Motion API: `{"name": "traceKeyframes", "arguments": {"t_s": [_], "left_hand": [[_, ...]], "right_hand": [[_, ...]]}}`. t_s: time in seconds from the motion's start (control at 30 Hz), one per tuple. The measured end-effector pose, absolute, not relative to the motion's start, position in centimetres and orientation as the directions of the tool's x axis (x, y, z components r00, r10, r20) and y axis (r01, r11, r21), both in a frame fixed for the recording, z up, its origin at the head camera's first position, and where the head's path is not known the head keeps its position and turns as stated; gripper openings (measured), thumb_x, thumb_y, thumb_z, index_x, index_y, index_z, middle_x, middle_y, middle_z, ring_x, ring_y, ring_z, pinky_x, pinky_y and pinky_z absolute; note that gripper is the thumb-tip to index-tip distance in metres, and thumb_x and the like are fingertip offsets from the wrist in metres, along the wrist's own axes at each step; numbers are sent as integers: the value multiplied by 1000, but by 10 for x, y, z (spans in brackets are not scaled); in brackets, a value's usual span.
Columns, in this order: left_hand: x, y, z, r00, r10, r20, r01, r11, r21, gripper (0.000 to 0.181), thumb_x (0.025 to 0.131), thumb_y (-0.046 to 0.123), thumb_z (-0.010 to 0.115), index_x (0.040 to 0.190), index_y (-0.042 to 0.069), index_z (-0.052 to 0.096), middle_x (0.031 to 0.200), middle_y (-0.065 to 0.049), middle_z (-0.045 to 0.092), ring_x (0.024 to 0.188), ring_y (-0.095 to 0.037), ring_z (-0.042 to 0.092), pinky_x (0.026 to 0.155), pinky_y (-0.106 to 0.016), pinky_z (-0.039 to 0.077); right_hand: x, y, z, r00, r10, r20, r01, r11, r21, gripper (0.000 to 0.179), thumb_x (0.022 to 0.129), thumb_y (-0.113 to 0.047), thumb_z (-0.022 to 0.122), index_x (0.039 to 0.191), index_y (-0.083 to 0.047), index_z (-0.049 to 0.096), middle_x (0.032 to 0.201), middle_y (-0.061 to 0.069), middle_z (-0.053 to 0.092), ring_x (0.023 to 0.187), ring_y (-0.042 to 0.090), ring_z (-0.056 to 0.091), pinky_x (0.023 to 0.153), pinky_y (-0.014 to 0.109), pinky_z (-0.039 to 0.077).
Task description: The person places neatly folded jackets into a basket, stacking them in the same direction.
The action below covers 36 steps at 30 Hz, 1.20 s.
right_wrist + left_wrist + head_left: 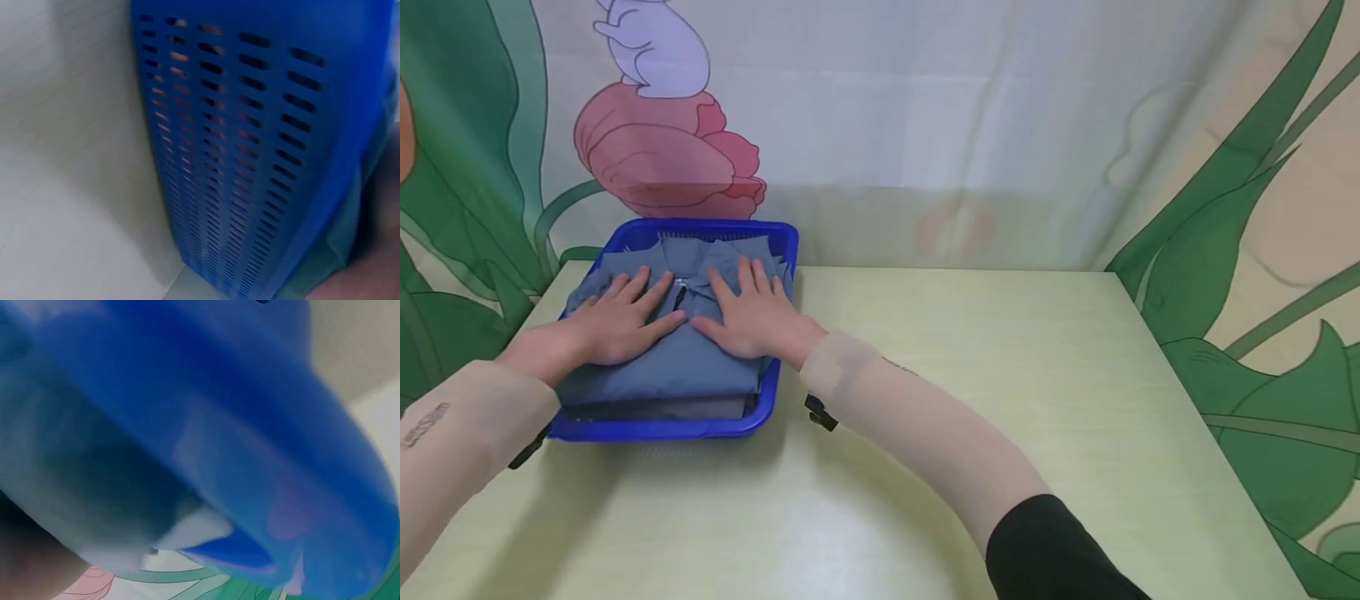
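A folded blue-grey shirt (662, 367) with a collar lies on top inside a blue plastic basket (662, 429). My left hand (617, 321) rests flat on the shirt's left part, fingers spread. On the right part of the shirt lies my right hand (752, 312), its fingers straight and spread too. A small dark tag or zip pull (681, 296) shows between the hands, near the collar. Beneath the shirt, a greyer layer of cloth (662, 408) shows at the basket's front. In the right wrist view, the slotted basket wall (287, 137) stands beside a blurred part of the right hand (356, 281).
The basket stands at the left of a pale wooden table (970, 367). Behind the table hangs a printed curtain (925, 125) with leaves, a pink flower and a pale animal figure.
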State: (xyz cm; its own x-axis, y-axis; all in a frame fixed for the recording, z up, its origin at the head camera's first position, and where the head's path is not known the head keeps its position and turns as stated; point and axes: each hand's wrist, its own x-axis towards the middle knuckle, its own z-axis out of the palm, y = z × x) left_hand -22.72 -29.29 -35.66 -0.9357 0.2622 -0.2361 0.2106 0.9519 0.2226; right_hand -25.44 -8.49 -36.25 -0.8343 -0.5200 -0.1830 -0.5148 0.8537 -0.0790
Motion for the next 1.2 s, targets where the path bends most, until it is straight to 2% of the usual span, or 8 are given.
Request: {"name": "traceKeyframes", "arguments": {"t_s": [0.27, 0.47, 0.6, 0.8, 0.87, 0.93, 1.07, 1.2], "left_hand": [[-240, -312, -378, -912, 276, -303, 199, 945, 261, 95, 106, 66, 26, 159, -9, 5, 158, -45, -4, 142, -66, -5, 106, -82, 7], [-261, -335, -410, -892, 273, -360, 162, 937, 309, 126, 84, 95, 19, 162, -3, 3, 160, -41, -7, 144, -63, -10, 105, -82, 0], [-269, -343, -424, -887, 269, -375, 163, 943, 289, 142, 69, 105, 14, 162, -2, 2, 161, -40, -7, 144, -62, -11, 105, -82, -1], [-263, -341, -431, -897, 248, -367, 156, 952, 262, 147, 64, 107, 10, 163, -1, 3, 161, -40, -7, 145, -61, -11, 107, -80, -3], [-259, -339, -431, -906, 244, -346, 160, 954, 255, 141, 69, 104, 10, 163, -1, 4, 161, -40, -5, 145, -61, -9, 108, -80, -1], [-253, -333, -425, -914, 246, -323, 167, 953, 253, 127, 81, 96, 14, 163, -1, 5, 161, -40, -3, 145, -61, -8, 108, -79, 0], [-234, -313, -398, -930, 250, -270, 191, 955, 227, 95, 104, 69, 25, 161, -5, 9, 160, -41, 0, 145, -61, -4, 110, -78, 3], [-219, -297, -375, -939, 247, -239, 192, 953, 233, 84, 109, 57, 30, 160, -7, 12, 159, -43, 1, 145, -63, -1, 110, -78, 5]], "right_hand": [[-249, -99, -372, -833, -496, -246, -523, 851, 53, 76, 101, -73, 11, 164, -35, -6, 171, 9, -11, 156, 26, -9, 125, 41, 3], [-244, -109, -379, -844, -456, -283, -504, 855, 123, 76, 99, -74, 6, 163, -37, -9, 172, 8, -8, 157, 26, -3, 125, 41, 6], [-240, -114, -383, -850, -430, -305, -489, 858, 155, 76, 99, -75, 5, 163, -38, -9, 172, 8, -8, 157, 27, 0, 125, 40, 7], [-236, -119, -389, -848, -404, -342, -476, 865, 159, 75, 98, -76, 6, 163, -39, -8, 172, 7, -6, 156, 26, 2, 124, 37, 7], [-236, -119, -390, -847, -409, -339, -479, 864, 155, 76, 99, -75, 6, 164, -38, -7, 172, 8, -5, 156, 27, 3, 124, 37, 8], [-238, -118, -393, -849, -423, -317, -484, 862, 148, 77, 99, -75, 8, 165, -37, -3, 172, 9, -1, 156, 28, 5, 124, 39, 11], [-245, -116, -396, -850, -467, -243, -505, 854, 125, 78, 100, -74, 11, 166, -33, 4, 171, 13, 6, 156, 31, 10, 124, 42, 15], [-248, -111, -396, -841, -515, -168, -530, 845, 63, 77, 103, -70, 17, 167, -30, 6, 171, 12, 2, 156, 31, 6, 124, 46, 16]]}}
